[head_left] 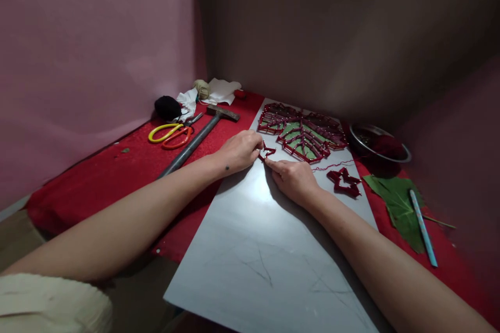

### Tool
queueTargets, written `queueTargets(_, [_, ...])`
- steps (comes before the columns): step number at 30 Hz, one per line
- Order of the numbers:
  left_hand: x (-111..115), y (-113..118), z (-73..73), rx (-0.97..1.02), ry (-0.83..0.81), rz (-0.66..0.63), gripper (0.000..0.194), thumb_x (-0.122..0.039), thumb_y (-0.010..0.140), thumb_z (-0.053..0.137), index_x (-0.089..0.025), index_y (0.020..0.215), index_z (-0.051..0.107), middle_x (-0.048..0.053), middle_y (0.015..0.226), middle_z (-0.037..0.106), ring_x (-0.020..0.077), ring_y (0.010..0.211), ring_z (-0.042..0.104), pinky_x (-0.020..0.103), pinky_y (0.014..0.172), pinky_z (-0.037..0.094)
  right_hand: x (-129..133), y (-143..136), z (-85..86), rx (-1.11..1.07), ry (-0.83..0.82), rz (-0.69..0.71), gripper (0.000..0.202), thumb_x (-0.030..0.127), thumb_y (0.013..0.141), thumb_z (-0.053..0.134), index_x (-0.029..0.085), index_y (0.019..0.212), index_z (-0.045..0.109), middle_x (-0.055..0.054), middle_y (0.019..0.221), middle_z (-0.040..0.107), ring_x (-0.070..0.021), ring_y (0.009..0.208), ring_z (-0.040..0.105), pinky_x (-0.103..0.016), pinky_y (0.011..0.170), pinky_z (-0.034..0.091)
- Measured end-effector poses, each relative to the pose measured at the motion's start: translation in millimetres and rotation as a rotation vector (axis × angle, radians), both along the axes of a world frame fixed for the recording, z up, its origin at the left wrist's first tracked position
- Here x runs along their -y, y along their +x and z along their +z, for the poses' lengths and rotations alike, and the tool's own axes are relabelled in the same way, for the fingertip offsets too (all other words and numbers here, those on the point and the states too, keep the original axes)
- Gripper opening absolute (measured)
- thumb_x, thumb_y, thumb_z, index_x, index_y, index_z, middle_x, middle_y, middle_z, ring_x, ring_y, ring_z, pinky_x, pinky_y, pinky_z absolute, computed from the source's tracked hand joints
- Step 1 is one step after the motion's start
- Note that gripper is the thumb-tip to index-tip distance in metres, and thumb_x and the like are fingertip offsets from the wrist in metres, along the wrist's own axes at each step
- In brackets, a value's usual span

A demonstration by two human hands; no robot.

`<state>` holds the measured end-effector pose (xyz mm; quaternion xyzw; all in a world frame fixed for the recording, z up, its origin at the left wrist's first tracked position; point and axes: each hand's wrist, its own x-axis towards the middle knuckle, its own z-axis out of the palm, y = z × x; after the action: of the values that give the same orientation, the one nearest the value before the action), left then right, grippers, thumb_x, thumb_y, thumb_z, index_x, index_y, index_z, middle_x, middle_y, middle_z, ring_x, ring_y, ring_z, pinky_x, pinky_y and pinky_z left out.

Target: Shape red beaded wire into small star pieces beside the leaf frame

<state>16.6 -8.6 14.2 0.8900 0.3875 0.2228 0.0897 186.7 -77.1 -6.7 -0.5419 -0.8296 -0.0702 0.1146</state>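
On a grey board (226,265), dark red yarn is wound round nails in a small star outline (267,152). My left hand (242,150) is at the star's left side, fingers curled and pinched together; what they hold is hidden. From the right, my right hand (295,179) rests on the board with its index finger stretched out to the star's lower point. The other fingers are folded and partly hidden. A red strand of yarn (332,165) trails over the board to its right. Beyond lies a large leaf shape (302,132) of nails and red yarn over green.
A thicker red yarn star (344,182) sits at the board's right. On the red cloth (97,182) lie a hammer (199,138), scissors (174,134), black yarn (167,107) and a beige ball (202,88). Right are a metal bowl (406,153), green leaf (402,205) and blue pen (424,229).
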Motion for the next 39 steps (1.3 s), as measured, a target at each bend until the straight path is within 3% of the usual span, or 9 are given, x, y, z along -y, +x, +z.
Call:
queueTargets(2, [0, 0, -1.2, 0.006, 0.044, -0.061, 0.019, -0.013, 0.075, 0.056, -0.017, 0.092, 0.064, 0.006, 0.092, 0.056, 0.0181, 0.091, 0.049, 0.029, 0.08, 0.041, -1, 1, -0.6, -0.024, 0.009, 0.011, 0.039, 0.021, 0.084, 0.037, 0.023, 0.112, 0.064, -0.003, 0.089, 0.071, -0.016, 0.073, 0.064, -0.027, 0.059, 0.04])
queueTargets(8, [-1, 2, -2.7, 0.001, 0.018, -0.13, 0.007, -0.02, 0.077, 0.061, -0.016, 0.074, 0.066, 0.005, 0.086, 0.056, 0.0176, 0.086, 0.045, 0.029, 0.078, 0.04, 0, 3, 1.7, -0.167, 0.004, -0.019, 0.034, 0.022, 0.084, 0.041, 0.026, 0.104, 0.068, -0.002, 0.092, 0.071, -0.0155, 0.076, 0.064, -0.027, 0.065, 0.043])
queueTargets(14, [-1, 2, -7.8, 0.035, 0.096, -0.162, 0.01, -0.019, 0.079, 0.057, -0.017, 0.074, 0.065, 0.005, 0.086, 0.056, 0.0175, 0.085, 0.044, 0.031, 0.079, 0.039, -12, 8, 17.9, -0.315, -0.073, -0.218, 0.021, 0.024, 0.078, 0.051, 0.022, 0.085, 0.07, -0.003, 0.077, 0.071, -0.016, 0.07, 0.061, -0.026, 0.065, 0.041])
queueTargets(19, [-1, 2, -7.6, 0.04, 0.054, -0.159, 0.008, -0.02, 0.078, 0.06, -0.017, 0.072, 0.064, 0.004, 0.085, 0.056, 0.0171, 0.083, 0.044, 0.031, 0.08, 0.039, -29, 2, 31.1, -0.195, -0.057, -0.339, 0.02, 0.022, 0.076, 0.049, 0.022, 0.078, 0.069, -0.006, 0.077, 0.069, -0.019, 0.073, 0.061, -0.027, 0.061, 0.037])
queueTargets(24, [1, 4, -9.7, 0.051, 0.081, -0.119, 0.011, -0.02, 0.079, 0.058, -0.015, 0.07, 0.062, 0.005, 0.083, 0.055, 0.0178, 0.084, 0.043, 0.032, 0.078, 0.04, -42, -16, 31.4, -0.031, -0.025, -0.382, 0.023, 0.021, 0.078, 0.045, 0.021, 0.082, 0.068, -0.01, 0.077, 0.069, -0.0214, 0.07, 0.061, -0.028, 0.056, 0.034])
queueTargets(32, [2, 3, -17.5, 0.014, 0.22, -0.11, 0.004, -0.013, 0.079, 0.051, -0.015, 0.076, 0.053, 0.006, 0.084, 0.052, 0.0188, 0.083, 0.042, 0.032, 0.075, 0.04, -41, -26, 28.5, -0.056, -0.06, -0.271, 0.024, 0.024, 0.081, 0.044, 0.02, 0.08, 0.068, -0.008, 0.076, 0.069, -0.0198, 0.07, 0.061, -0.028, 0.056, 0.032])
queueTargets(36, [-1, 0, -18.2, 0.092, 0.176, -0.069, 0.012, -0.014, 0.075, 0.055, -0.016, 0.084, 0.048, 0.005, 0.086, 0.051, 0.0182, 0.082, 0.043, 0.031, 0.072, 0.041, -22, -15, 12.0, -0.063, 0.03, -0.131, 0.028, 0.023, 0.084, 0.04, 0.019, 0.083, 0.068, -0.006, 0.082, 0.069, -0.017, 0.072, 0.06, -0.026, 0.058, 0.033])
queueTargets(39, [-2, -2, -16.0, 0.091, 0.135, -0.106, 0.014, -0.014, 0.075, 0.057, -0.017, 0.084, 0.047, 0.005, 0.089, 0.052, 0.0182, 0.085, 0.044, 0.03, 0.075, 0.04, -14, -6, 0.6, -0.084, 0.091, -0.06, 0.033, 0.022, 0.088, 0.036, 0.018, 0.098, 0.067, -0.006, 0.086, 0.068, -0.0146, 0.072, 0.059, -0.025, 0.057, 0.032])
